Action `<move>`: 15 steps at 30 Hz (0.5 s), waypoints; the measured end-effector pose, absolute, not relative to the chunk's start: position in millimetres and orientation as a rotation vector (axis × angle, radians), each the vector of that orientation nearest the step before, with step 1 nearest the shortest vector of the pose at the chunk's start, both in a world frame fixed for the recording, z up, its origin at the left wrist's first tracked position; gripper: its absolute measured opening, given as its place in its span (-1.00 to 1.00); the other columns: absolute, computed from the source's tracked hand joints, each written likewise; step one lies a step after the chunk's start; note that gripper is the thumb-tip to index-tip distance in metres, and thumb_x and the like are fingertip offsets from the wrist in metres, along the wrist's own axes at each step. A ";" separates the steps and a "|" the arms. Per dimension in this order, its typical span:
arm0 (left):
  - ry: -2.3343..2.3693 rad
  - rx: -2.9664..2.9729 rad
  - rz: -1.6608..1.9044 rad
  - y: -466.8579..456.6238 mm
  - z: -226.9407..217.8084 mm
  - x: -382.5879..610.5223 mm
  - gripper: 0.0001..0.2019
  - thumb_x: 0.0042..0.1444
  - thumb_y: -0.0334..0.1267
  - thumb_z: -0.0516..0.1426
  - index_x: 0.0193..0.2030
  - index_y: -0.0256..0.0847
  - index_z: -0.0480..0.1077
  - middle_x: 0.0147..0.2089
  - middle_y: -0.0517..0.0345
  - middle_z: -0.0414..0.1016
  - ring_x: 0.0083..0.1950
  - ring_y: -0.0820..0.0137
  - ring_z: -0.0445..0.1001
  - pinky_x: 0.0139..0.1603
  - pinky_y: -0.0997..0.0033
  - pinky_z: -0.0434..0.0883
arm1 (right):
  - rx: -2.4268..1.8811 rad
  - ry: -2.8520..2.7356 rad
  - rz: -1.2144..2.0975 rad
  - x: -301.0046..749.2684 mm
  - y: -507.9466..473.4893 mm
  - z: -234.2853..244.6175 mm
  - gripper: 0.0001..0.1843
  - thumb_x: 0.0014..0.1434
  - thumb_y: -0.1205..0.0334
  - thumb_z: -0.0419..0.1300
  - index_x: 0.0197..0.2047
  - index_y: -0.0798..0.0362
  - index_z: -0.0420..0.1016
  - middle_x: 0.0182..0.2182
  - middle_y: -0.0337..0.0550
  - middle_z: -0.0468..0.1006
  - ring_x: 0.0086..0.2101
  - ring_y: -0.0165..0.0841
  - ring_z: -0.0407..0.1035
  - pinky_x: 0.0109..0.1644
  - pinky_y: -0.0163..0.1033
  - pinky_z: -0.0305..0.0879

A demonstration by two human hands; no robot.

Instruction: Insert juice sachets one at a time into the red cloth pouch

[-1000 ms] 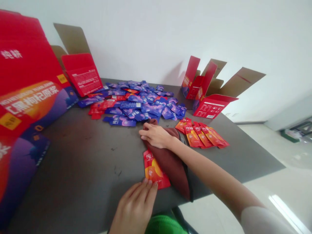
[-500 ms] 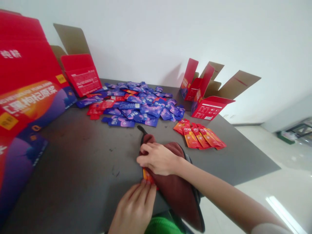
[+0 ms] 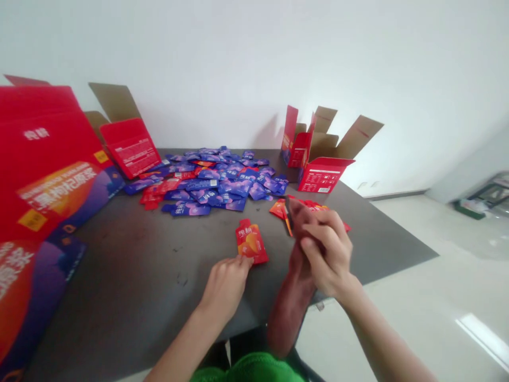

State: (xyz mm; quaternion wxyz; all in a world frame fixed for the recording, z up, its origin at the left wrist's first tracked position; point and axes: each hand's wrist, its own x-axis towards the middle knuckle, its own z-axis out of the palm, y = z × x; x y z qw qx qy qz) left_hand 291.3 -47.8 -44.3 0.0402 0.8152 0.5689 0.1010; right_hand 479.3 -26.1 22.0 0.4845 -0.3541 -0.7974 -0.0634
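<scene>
A red and orange spouted pouch (image 3: 251, 241) lies face up on the grey table, its spout pointing away from me. My left hand (image 3: 227, 281) has its fingers closed at the pouch's near edge. Bunched in my right hand (image 3: 329, 252) is a brown cloth (image 3: 292, 300) with dark edging, raised off the table and hanging down toward its front edge. Behind that hand, a row of red pouches (image 3: 278, 208) is partly hidden.
A heap of purple pouches (image 3: 238, 187) mixed with some red ones spreads along the wall. Open red cartons (image 3: 324, 175) stand at the back right. Another open carton (image 3: 133, 148) and a large red and purple box (image 3: 47, 175) occupy the left. The table's right edge (image 3: 397, 273) drops to a pale floor.
My right hand has lifted the cloth off the pouch and carried it to the right. The pouch is now uncovered, with my left hand still at its near edge. The view has shifted slightly.
</scene>
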 end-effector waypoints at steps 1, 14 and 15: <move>1.741 2.501 0.300 -41.7 -43.6 294.8 -0.75 0.17 -0.41 -0.10 -0.19 -0.20 0.37 -0.27 0.05 0.51 -0.26 0.32 0.48 -0.24 0.33 0.37 | -0.886 -1.900 -0.221 496.7 -45.3 18.8 -0.88 0.14 0.35 0.00 -0.25 -0.02 0.28 -0.30 -0.17 0.25 -0.30 -0.38 0.24 -0.29 -0.22 0.21; 1.690 2.526 0.153 6.3 -42.7 357.0 -0.73 0.14 -0.14 0.02 -0.13 -0.28 0.33 -0.20 0.09 0.42 -0.23 0.39 0.42 -0.19 0.21 0.41 | -1.258 -1.414 -0.536 580.9 -142.5 -28.6 -0.88 0.04 0.35 0.11 -0.32 -0.03 0.39 -0.30 -0.14 0.34 -0.37 -0.34 0.28 -0.40 -0.20 0.22; 1.688 2.534 0.159 9.3 -43.4 358.7 -0.73 0.14 -0.15 0.03 -0.12 -0.28 0.32 -0.19 0.08 0.41 -0.22 0.38 0.41 -0.19 0.20 0.40 | -1.269 -1.410 -0.533 579.9 -143.7 -29.9 -0.87 0.04 0.36 0.11 -0.32 -0.04 0.39 -0.29 -0.14 0.34 -0.37 -0.34 0.29 -0.39 -0.20 0.23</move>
